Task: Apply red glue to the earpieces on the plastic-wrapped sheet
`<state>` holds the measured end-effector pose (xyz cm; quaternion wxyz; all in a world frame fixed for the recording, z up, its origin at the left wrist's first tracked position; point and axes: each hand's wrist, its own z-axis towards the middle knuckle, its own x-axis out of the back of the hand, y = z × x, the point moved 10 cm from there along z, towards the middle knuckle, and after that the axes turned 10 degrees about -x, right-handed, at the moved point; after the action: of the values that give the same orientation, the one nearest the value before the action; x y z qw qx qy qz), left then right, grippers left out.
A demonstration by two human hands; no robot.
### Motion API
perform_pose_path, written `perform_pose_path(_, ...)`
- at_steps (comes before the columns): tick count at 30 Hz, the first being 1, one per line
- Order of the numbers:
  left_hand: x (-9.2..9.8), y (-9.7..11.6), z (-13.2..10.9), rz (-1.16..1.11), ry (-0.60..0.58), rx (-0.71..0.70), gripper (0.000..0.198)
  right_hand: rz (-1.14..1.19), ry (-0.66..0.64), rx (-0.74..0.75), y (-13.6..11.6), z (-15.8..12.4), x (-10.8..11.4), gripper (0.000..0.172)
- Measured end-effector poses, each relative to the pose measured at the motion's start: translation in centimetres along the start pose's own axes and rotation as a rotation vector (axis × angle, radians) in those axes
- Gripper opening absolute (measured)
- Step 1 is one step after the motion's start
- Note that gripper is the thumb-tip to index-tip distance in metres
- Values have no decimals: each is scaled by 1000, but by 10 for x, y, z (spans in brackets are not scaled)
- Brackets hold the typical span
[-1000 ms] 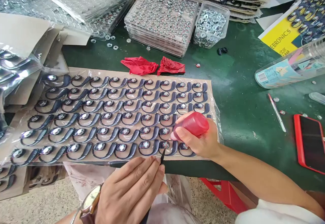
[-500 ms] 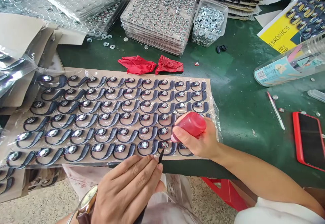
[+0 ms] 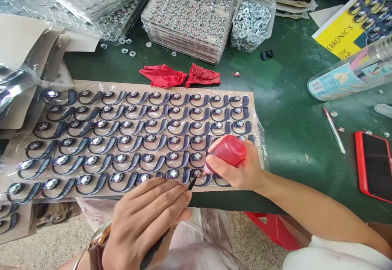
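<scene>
- our right hand [image 3: 245, 164] is clamped around a red squeeze bottle [image 3: 230, 151], thumb along the side nearest us, the pale nozzle [image 3: 208, 169] pointing down and leftward.
- our left hand [image 3: 153, 209], fingers laid together, grips a slim black pointed tool [image 3: 154, 248], its tip beside a small round disc [image 3: 197, 173]; whether tip or nozzle touches the disc, we cannot tell.
- that disc sits in a dark hook-shaped shell [image 3: 209, 179], in the row nearest us, on a cardboard sheet [image 3: 122, 87] lying on the green counter [image 3: 284, 139].
- the bottle looks light and soft-walled; we judge it best held by the belly, gently, since a hard squeeze could let out too much.
- the tool seems thin and stiff, likely steadiest when we pinch it low, near the point.
- disc and shell both look light, the disc's face probably fragile; we would take the shell by its curved band.
- clear film [image 3: 261, 145] about the sheet looks slick, so a nudged shell may slide.
</scene>
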<state>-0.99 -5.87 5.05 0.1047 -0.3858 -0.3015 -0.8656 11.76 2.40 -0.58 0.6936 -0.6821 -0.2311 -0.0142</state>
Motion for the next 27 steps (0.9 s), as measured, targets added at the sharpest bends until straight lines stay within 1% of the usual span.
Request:
perform_pose_path(4, 0, -13, 0, -103, 21, 69, 17, -11, -30, 67, -2, -3, -6, 20)
perform_pose_path(7, 1, -18, -2, -140, 41, 99, 18, 6, 4, 148, -9, -8, -4, 21)
perform_pose_path(9, 2, -19, -3, -142, 46, 101, 17, 27, 26, 153, -15, -11, 1, 20)
perform_pose_path(10, 2, -18, -3, -141, 43, 97, 17, 36, 23, 117, -16, -11, 5, 20)
perform_pose_path(12, 2, -16, -1, -129, 39, 83, 18, 45, -37, -25, -14, -10, 12, 21)
perform_pose_path(14, 3, -13, 2, -111, 33, 64, 19, 45, -148, -179, -11, -9, 18, 23)
perform_pose_path(15, 3, -11, 3, -104, 28, 55, 18, 49, -204, -226, -11, -8, 21, 23)
perform_pose_path(16, 3, -9, 4, -95, 23, 46, 18, 59, -244, -251, -11, -6, 24, 22)
perform_pose_path(18, 3, -6, 2, -73, 22, 32, 17, 100, -272, -251, -12, 1, 29, 22)
perform_pose_path(19, 3, -4, 0, -54, 17, 25, 16, 127, -261, -240, -11, 6, 30, 23)
perform_pose_path(22, -1, 2, -8, 28, -19, -7, 18, 204, -158, -199, -4, 22, 28, 25)
perform_pose_path(25, -7, 4, -13, 113, -71, -30, 23, 249, -63, -130, 4, 30, 17, 21)
perform_pose_path(27, -10, 3, -12, 159, -90, -60, 25, 259, -45, -76, 6, 31, 9, 19)
